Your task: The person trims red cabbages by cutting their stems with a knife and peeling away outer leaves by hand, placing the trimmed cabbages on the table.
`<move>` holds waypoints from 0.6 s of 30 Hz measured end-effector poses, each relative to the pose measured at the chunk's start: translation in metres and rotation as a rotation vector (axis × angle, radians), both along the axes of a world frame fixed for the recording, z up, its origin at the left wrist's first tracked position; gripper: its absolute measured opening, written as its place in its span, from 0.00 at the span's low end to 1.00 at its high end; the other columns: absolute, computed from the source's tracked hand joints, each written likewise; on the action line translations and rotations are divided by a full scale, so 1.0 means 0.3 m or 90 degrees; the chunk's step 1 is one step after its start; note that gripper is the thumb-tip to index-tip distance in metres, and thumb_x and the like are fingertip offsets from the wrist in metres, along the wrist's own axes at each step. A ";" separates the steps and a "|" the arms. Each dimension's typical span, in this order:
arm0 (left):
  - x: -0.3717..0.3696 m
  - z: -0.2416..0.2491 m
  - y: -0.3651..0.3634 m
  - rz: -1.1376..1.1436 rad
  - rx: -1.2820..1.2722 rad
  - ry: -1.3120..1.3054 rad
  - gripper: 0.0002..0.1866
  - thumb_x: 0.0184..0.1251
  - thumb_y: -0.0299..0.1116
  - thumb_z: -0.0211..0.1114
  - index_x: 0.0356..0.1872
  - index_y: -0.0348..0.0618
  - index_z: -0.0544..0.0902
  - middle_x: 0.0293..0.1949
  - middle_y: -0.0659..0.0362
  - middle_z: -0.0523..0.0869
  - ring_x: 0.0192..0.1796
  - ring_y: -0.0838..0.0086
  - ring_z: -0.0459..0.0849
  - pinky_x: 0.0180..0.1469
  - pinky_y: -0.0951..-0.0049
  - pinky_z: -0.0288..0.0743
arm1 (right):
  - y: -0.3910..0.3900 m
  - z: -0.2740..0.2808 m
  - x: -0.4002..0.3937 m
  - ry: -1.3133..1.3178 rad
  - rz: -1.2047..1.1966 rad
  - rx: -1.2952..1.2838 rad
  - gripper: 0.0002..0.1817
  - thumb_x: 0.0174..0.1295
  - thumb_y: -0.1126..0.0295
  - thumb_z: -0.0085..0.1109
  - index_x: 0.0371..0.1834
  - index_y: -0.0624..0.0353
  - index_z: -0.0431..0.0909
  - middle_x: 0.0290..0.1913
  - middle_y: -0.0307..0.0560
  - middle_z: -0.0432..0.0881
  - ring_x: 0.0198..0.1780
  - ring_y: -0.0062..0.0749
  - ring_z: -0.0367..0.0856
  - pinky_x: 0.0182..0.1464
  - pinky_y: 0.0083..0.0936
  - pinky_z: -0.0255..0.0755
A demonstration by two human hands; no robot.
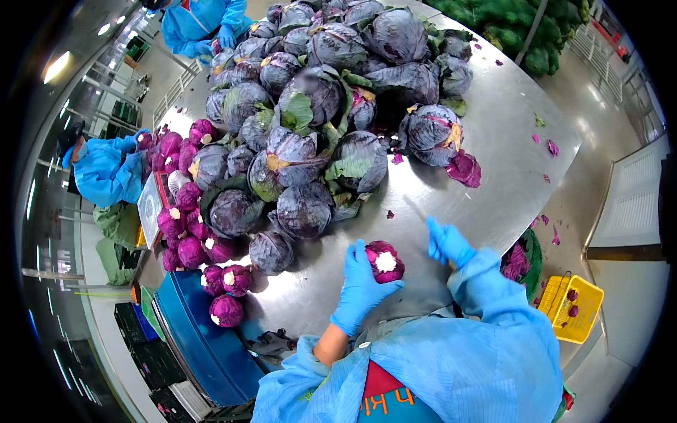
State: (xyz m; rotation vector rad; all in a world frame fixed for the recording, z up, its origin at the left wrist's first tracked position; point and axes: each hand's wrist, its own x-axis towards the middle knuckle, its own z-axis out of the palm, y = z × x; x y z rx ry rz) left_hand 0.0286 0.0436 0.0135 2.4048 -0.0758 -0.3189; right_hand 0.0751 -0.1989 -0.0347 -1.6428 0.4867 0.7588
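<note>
My left hand (360, 289), in a blue glove, is wrapped round the left and lower side of a trimmed red cabbage (384, 261), whose white cut stem faces up. To its right, my right hand (449, 243), gloved too, is closed round the handle of a knife (416, 209); the blade points up and left, apart from the cabbage, and looks thin and blurred. Untrimmed cabbages (305, 210) with dark outer leaves are heaped just beyond my hands. Trimmed bright purple cabbages (226, 310) lie at the left edge of the steel table (515, 141).
Two people in blue, one at the top (201, 28) and one at the left (109, 169), stand across the table. A blue bin (208, 338) is at lower left. On the right are a green basket (534, 264) of leaves and a yellow crate (589, 317).
</note>
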 end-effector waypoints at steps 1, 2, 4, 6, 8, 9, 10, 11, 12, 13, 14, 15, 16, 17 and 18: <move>0.007 -0.001 0.016 -0.005 0.009 -0.002 0.65 0.30 0.56 0.83 0.67 0.28 0.56 0.61 0.35 0.63 0.63 0.44 0.66 0.64 0.55 0.66 | 0.031 0.011 -0.056 -0.024 0.027 0.002 0.40 0.63 0.29 0.44 0.18 0.60 0.79 0.18 0.43 0.79 0.19 0.24 0.76 0.25 0.24 0.71; 0.013 -0.005 0.030 -0.011 0.020 -0.003 0.64 0.30 0.56 0.83 0.66 0.28 0.57 0.61 0.35 0.63 0.62 0.45 0.67 0.63 0.56 0.67 | 0.078 0.038 -0.110 -0.047 0.029 -0.007 0.40 0.63 0.29 0.45 0.19 0.60 0.80 0.19 0.43 0.80 0.20 0.24 0.76 0.26 0.23 0.72; 0.007 -0.016 0.022 -0.002 0.033 -0.024 0.62 0.29 0.58 0.83 0.63 0.27 0.60 0.59 0.37 0.65 0.62 0.47 0.67 0.63 0.55 0.67 | 0.145 0.037 -0.195 -0.162 0.112 -0.103 0.35 0.65 0.34 0.49 0.23 0.58 0.82 0.21 0.50 0.82 0.24 0.38 0.81 0.34 0.35 0.77; -0.008 -0.036 0.003 0.009 0.040 -0.068 0.62 0.30 0.57 0.83 0.63 0.27 0.59 0.59 0.37 0.64 0.62 0.47 0.67 0.63 0.54 0.65 | 0.178 0.002 -0.253 -0.298 0.198 -0.198 0.29 0.66 0.39 0.48 0.26 0.54 0.82 0.26 0.55 0.82 0.30 0.52 0.82 0.36 0.44 0.76; -0.021 -0.052 -0.010 0.019 0.046 -0.080 0.63 0.31 0.57 0.82 0.65 0.27 0.58 0.60 0.36 0.64 0.62 0.45 0.67 0.64 0.51 0.64 | 0.194 0.013 -0.267 -0.327 0.232 -0.235 0.28 0.67 0.40 0.47 0.26 0.53 0.82 0.27 0.55 0.83 0.31 0.55 0.81 0.36 0.46 0.75; -0.024 -0.058 -0.017 0.028 0.047 -0.075 0.63 0.32 0.56 0.82 0.66 0.28 0.57 0.61 0.35 0.63 0.62 0.44 0.66 0.64 0.50 0.63 | 0.194 0.008 -0.261 -0.331 0.241 -0.242 0.28 0.67 0.40 0.47 0.27 0.53 0.82 0.27 0.54 0.82 0.31 0.55 0.81 0.36 0.47 0.75; -0.023 -0.061 -0.020 0.036 0.048 -0.071 0.64 0.32 0.55 0.82 0.67 0.29 0.55 0.62 0.35 0.62 0.63 0.42 0.65 0.65 0.48 0.63 | 0.192 0.001 -0.252 -0.337 0.249 -0.250 0.29 0.67 0.39 0.46 0.27 0.53 0.81 0.27 0.54 0.82 0.31 0.54 0.81 0.36 0.47 0.74; -0.023 -0.061 -0.021 0.037 0.048 -0.061 0.64 0.32 0.56 0.82 0.68 0.28 0.55 0.62 0.34 0.62 0.63 0.42 0.65 0.65 0.48 0.63 | 0.186 -0.015 -0.239 -0.341 0.265 -0.227 0.29 0.67 0.39 0.46 0.27 0.52 0.82 0.27 0.53 0.83 0.31 0.54 0.82 0.36 0.46 0.75; -0.021 -0.059 -0.022 0.039 0.048 -0.051 0.65 0.32 0.56 0.82 0.68 0.28 0.54 0.63 0.34 0.62 0.63 0.41 0.65 0.65 0.48 0.62 | 0.175 -0.036 -0.223 -0.345 0.282 -0.204 0.29 0.67 0.39 0.46 0.28 0.52 0.82 0.27 0.53 0.83 0.31 0.54 0.82 0.36 0.46 0.75; -0.017 -0.057 -0.026 0.041 0.047 -0.042 0.66 0.32 0.56 0.82 0.69 0.28 0.54 0.63 0.33 0.62 0.63 0.41 0.65 0.65 0.47 0.62 | 0.162 -0.051 -0.205 -0.350 0.299 -0.182 0.29 0.67 0.38 0.46 0.28 0.51 0.83 0.27 0.52 0.83 0.31 0.53 0.82 0.36 0.45 0.75; -0.012 -0.048 -0.033 0.041 0.059 -0.033 0.66 0.31 0.57 0.82 0.68 0.27 0.55 0.63 0.34 0.62 0.63 0.42 0.65 0.65 0.49 0.62 | 0.145 -0.062 -0.185 -0.329 0.320 -0.157 0.29 0.67 0.38 0.45 0.30 0.51 0.84 0.26 0.52 0.83 0.30 0.53 0.82 0.37 0.45 0.75; -0.009 -0.030 -0.043 0.041 0.071 -0.024 0.66 0.30 0.58 0.83 0.67 0.26 0.56 0.63 0.35 0.62 0.63 0.42 0.65 0.65 0.50 0.62 | 0.131 -0.064 -0.163 -0.307 0.342 -0.132 0.30 0.67 0.37 0.45 0.31 0.51 0.84 0.26 0.52 0.83 0.30 0.52 0.82 0.37 0.44 0.76; -0.006 -0.015 -0.051 0.042 0.084 -0.015 0.66 0.30 0.59 0.83 0.66 0.26 0.57 0.63 0.35 0.62 0.63 0.43 0.66 0.66 0.51 0.62 | 0.124 -0.064 -0.147 -0.286 0.364 -0.106 0.30 0.67 0.36 0.44 0.32 0.50 0.85 0.26 0.51 0.83 0.30 0.52 0.82 0.37 0.44 0.76; -0.001 -0.004 -0.059 0.049 0.098 0.004 0.67 0.29 0.59 0.83 0.67 0.25 0.56 0.63 0.36 0.62 0.63 0.43 0.66 0.66 0.51 0.63 | 0.120 -0.060 -0.135 -0.277 0.369 -0.115 0.30 0.67 0.36 0.44 0.32 0.50 0.85 0.26 0.51 0.83 0.30 0.52 0.82 0.37 0.43 0.76; 0.003 0.005 -0.069 0.057 0.111 0.023 0.67 0.29 0.59 0.83 0.67 0.25 0.56 0.63 0.36 0.62 0.63 0.43 0.66 0.66 0.51 0.63 | 0.119 -0.042 -0.123 -0.269 0.375 -0.124 0.30 0.67 0.36 0.44 0.33 0.49 0.85 0.26 0.51 0.83 0.30 0.51 0.82 0.38 0.43 0.76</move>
